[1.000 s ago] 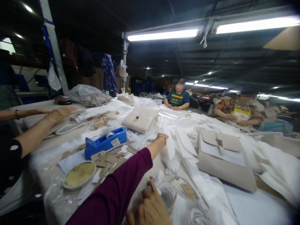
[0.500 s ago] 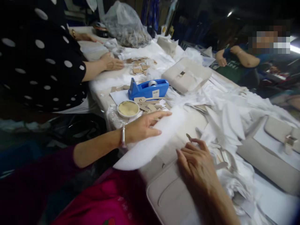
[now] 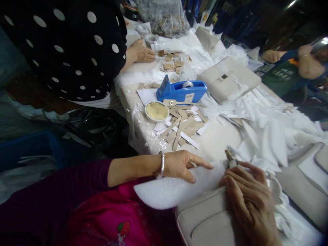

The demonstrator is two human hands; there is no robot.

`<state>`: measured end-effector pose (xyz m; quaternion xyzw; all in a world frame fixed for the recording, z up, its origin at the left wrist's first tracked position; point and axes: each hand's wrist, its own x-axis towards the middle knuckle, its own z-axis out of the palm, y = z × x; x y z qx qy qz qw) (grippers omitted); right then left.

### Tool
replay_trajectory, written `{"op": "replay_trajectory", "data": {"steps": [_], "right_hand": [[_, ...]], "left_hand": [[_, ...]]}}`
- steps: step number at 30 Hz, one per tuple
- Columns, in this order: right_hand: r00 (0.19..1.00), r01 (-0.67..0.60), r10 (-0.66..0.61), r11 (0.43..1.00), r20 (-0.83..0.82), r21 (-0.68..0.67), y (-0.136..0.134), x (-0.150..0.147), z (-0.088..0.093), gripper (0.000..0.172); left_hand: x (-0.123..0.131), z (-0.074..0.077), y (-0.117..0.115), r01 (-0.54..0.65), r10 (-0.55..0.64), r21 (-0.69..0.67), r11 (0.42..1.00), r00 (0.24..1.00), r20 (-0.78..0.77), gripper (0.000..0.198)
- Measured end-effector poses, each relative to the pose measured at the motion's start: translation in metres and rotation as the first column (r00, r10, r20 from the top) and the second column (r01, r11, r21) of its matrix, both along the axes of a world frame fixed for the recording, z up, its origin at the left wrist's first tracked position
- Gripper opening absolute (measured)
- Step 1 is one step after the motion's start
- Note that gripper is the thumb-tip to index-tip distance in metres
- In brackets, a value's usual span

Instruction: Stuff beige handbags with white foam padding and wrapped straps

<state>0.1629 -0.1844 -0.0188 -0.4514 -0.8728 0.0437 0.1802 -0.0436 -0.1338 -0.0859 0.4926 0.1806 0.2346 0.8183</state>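
Note:
My left hand, with a silver bangle at the wrist, holds a thin white padding sheet by its upper edge, thumb on the near face. The sheet's rounded end points left, and its lower edge lies along a beige handbag. My right hand is closed above the bag, its fingertips at the sheet's right end. A small brownish, metallic-looking tip sticks out beyond its fingers; the rest of that item is hidden.
Past my left hand are beige and white strips, a tub of yellowish paste and a blue tape dispenser. Another beige bag lies behind. White sheets pile up at right. A co-worker's hand rests on the table's far left.
My left hand has brought the white sheet closer to my body and against the bag's edge, uncovering the strips. My right hand has come to the sheet's right end. The view has shifted.

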Motion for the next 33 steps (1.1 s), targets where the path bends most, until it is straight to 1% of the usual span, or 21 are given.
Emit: {"op": "replay_trajectory", "data": {"steps": [2,4,6,8,10,11,13,14,16,18,20,22,23,24,26,28,29,30,32,33], "right_hand": [[1.0,0.012,-0.012,1.0,-0.009,0.004,0.0,-0.002,0.001,0.03],[1.0,0.026,-0.025,1.0,-0.015,0.009,0.0,-0.003,0.001,0.032],[1.0,0.028,-0.028,1.0,-0.015,0.015,0.001,-0.003,0.0,0.033],[1.0,0.025,-0.025,1.0,-0.009,0.017,0.004,-0.003,-0.004,0.034],[0.999,0.026,-0.026,1.0,0.024,0.0,0.008,-0.003,-0.011,0.037],[0.998,0.028,-0.027,0.999,0.049,-0.019,0.01,-0.003,-0.015,0.038],[0.995,0.033,-0.027,0.998,0.101,-0.061,0.013,-0.005,-0.022,0.042],[0.992,0.038,-0.028,0.996,0.124,-0.076,0.015,-0.006,-0.024,0.043],[0.987,0.049,-0.034,0.995,0.157,-0.088,0.017,-0.008,-0.028,0.047],[0.983,0.056,-0.039,0.994,0.179,-0.091,0.018,-0.01,-0.029,0.05],[0.982,0.05,-0.03,0.993,0.189,-0.102,0.018,-0.01,-0.03,0.051],[0.981,0.043,-0.02,0.993,0.192,-0.113,0.019,-0.009,-0.03,0.05],[0.981,0.039,-0.016,0.993,0.192,-0.116,0.02,-0.008,-0.031,0.05],[0.981,0.035,-0.012,0.993,0.192,-0.116,0.02,-0.007,-0.031,0.049],[0.981,0.026,-0.003,0.993,0.193,-0.116,0.021,-0.006,-0.033,0.048],[0.982,0.02,0.002,0.993,0.189,-0.115,0.022,-0.006,-0.033,0.047],[0.983,0.018,0.004,0.993,0.186,-0.116,0.022,-0.006,-0.034,0.047],[0.983,0.017,0.005,0.993,0.184,-0.116,0.023,-0.006,-0.034,0.046],[0.983,0.015,0.006,0.993,0.181,-0.114,0.023,-0.006,-0.035,0.045],[0.984,0.013,0.007,0.994,0.181,-0.113,0.023,-0.006,-0.035,0.044]], "left_hand": [[0.014,-0.004,0.003,0.0,0.0,0.011,1.0,0.999,-0.043,0.068],[0.028,-0.007,0.006,-0.031,0.034,0.05,0.998,0.996,-0.081,0.068],[0.042,-0.01,0.007,-0.095,0.11,0.136,0.986,0.989,-0.104,0.066],[0.056,-0.013,0.008,-0.141,0.178,0.242,0.96,0.974,-0.137,0.062],[0.064,-0.017,0.009,-0.134,0.211,0.344,0.929,0.958,-0.196,0.056],[0.064,-0.018,0.01,-0.109,0.211,0.388,0.915,0.95,-0.229,0.052],[0.056,-0.018,0.012,-0.043,0.196,0.468,0.883,0.939,-0.283,0.047],[0.047,-0.017,0.013,-0.012,0.19,0.511,0.86,0.935,-0.298,0.044],[0.019,-0.011,0.013,0.041,0.185,0.608,0.793,0.934,-0.305,0.044],[-0.015,-0.004,0.01,0.081,0.169,0.687,0.722,0.942,-0.289,0.048],[-0.045,0.0,0.004,0.111,0.121,0.723,0.682,0.958,-0.261,0.052],[-0.064,0.0,-0.003,0.129,0.066,0.751,0.648,0.973,-0.223,0.053],[-0.069,-0.002,-0.006,0.142,0.035,0.773,0.618,0.978,-0.208,0.053],[-0.071,-0.004,-0.008,0.164,0.003,0.802,0.574,0.979,-0.202,0.052],[-0.072,-0.01,-0.01,0.228,-0.065,0.859,0.458,0.972,-0.224,0.052],[-0.072,-0.015,-0.01,0.301,-0.097,0.886,0.352,0.954,-0.285,0.056],[-0.072,-0.017,-0.009,0.332,-0.095,0.887,0.32,0.943,-0.319,0.061],[-0.073,-0.017,-0.009,0.355,-0.086,0.885,0.3,0.934,-0.346,0.066],[-0.074,-0.018,-0.009,0.37,-0.059,0.885,0.282,0.927,-0.369,0.07],[-0.074,-0.018,-0.009,0.362,-0.051,0.889,0.281,0.93,-0.363,0.068]]}}
